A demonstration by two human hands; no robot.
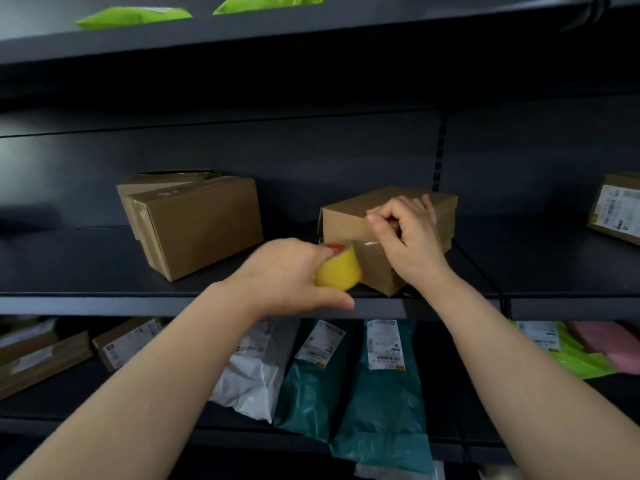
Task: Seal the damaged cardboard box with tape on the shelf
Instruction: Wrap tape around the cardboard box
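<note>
Cardboard box (349, 220), position?

On the middle shelf (104, 301), right of centre, turned at an angle, one corner at the near edge.

Hands?

Left hand (287, 271) grips a yellow tape roll (337, 273), held close against the box's near-left face. Right hand (408, 244) lies over the box front, fingers curled, pinching what appears to be a clear tape strip (371, 243) running from the roll.

Other items noted?

A second box (194, 223) stands well apart on the left of the same shelf, and a labelled box (620, 209) sits at the right edge. Teal mailers (381, 393) and a white mailer (252, 375) lie on the shelf below.
</note>
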